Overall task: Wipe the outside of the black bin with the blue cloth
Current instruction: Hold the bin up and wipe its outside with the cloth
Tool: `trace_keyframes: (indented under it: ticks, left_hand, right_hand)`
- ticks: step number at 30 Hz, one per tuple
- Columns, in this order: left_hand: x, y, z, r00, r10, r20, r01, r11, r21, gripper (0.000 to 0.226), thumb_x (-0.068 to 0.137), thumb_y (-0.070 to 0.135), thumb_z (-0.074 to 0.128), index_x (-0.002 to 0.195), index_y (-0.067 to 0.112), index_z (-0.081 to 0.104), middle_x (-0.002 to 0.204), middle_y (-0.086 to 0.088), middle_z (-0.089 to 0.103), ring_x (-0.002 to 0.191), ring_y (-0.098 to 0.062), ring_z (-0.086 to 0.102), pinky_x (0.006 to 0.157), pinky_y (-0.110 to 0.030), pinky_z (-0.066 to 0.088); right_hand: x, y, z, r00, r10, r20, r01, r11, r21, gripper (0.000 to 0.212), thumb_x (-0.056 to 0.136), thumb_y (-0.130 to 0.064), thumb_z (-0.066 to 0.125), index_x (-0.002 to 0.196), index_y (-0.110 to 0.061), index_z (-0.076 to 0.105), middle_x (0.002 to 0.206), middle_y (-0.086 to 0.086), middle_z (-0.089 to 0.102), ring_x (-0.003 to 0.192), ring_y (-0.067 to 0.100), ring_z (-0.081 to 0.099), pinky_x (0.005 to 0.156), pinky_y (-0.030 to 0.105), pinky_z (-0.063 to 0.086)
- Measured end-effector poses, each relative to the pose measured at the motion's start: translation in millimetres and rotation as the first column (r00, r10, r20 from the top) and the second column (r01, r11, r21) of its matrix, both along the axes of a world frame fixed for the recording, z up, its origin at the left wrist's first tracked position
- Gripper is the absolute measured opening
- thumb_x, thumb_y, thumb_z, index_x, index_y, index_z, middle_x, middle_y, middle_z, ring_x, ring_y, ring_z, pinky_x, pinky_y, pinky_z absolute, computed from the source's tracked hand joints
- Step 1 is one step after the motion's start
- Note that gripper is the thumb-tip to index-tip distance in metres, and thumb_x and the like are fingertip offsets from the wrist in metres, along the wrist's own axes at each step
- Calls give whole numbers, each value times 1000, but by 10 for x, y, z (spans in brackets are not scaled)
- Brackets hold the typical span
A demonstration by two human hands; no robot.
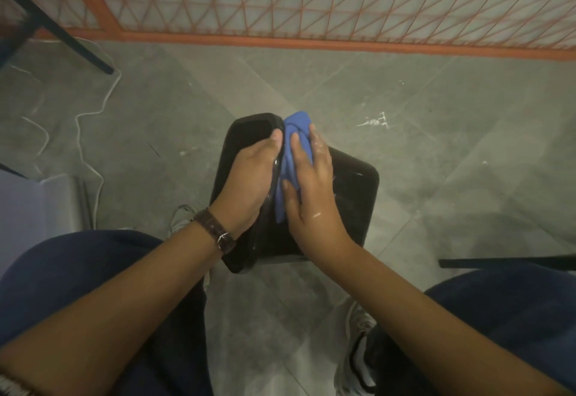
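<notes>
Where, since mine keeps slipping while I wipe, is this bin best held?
Grip the bin by its rim, from the left, as the left hand does. It looks tipped, so the rim gives a lip to hook and leaves the outer wall free for the cloth under the right hand.

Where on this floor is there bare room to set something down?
The widest bare floor lies right of the bin, up to the orange fence. Left of the bin a white cable snakes across the tiles. Nearest the person it is crowded: left hand on the bin's rim, right hand holding the cloth, shoes below.
</notes>
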State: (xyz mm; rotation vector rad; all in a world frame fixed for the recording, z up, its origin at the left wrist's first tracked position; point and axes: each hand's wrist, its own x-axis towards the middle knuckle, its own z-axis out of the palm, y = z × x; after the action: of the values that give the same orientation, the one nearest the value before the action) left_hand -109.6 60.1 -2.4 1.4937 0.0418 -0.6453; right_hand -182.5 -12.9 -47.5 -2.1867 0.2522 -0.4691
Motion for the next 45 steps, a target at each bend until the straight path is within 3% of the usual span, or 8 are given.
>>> trace_keyframes:
  ticks: [6,10,16,19,22,30,39,45]
  left_hand:
    - [21,-8,10,998,-5,66,6,1000,-17,26,96,27,48,92,11,70,98,-13,72,96,-25,68,93,-38,51]
    - [68,36,11,996,75,51,-73,996,-43,31,98,24,45,102,3,67,106,-18,70,103,-30,67,96,-41,50]
    - [265,133,37,959,248,-135,-260,963,-72,46,94,35,52,113,-6,62,113,-25,66,97,-33,68,90,-42,54]
    - [430,191,84,950,310,-38,-312,949,-54,25,94,25,53,85,7,67,79,-7,71,65,-15,67,67,-28,56]
    - [489,238,122,953,301,34,-300,953,-31,25,95,20,52,75,12,64,61,3,66,54,-8,63,59,-23,53]
    - [414,204,163,964,241,114,-248,968,48,31,98,22,46,69,16,55,72,-5,56,71,-21,56,74,-34,48]
    - [347,71,161,970,209,126,-224,968,117,29,80,37,50,78,12,63,95,-25,68,93,-41,65,90,-54,50]
    - [527,157,100,952,303,33,-304,936,178,24,95,23,50,78,9,58,92,-14,61,88,-24,59,87,-37,49]
  right_hand:
    - [-13,57,-58,1000,7,-31,-10,994,-105,56,101,-25,32,149,-31,3,158,8,5,146,31,5,116,56,17]
    - [-55,-15,56,988,151,-6,-150,971,-185,56,93,-6,50,145,-10,29,157,18,9,146,35,-2,119,52,4]
    - [-177,-109,47,938,346,9,-319,876,-361,54,80,-6,56,133,-14,49,152,12,29,145,32,14,118,48,11]
    - [-299,-368,-18,906,420,-48,-380,759,-528,53,75,-16,58,127,-22,55,150,7,33,143,29,23,116,52,15]
    - [-359,-610,-95,969,239,-56,-221,747,-627,53,82,-31,54,135,-28,46,152,5,29,143,27,21,114,56,11]
    - [-99,-666,33,940,-338,-40,322,922,-216,60,91,-42,48,143,-19,33,156,12,16,144,29,17,114,57,18]
    - [153,-60,36,996,-73,-54,61,978,-201,59,90,-23,46,146,-20,28,156,14,18,144,32,13,116,55,15]
    - [16,162,-78,966,258,-3,-248,928,-278,61,85,-9,49,143,-20,33,155,10,21,146,27,9,120,46,5]
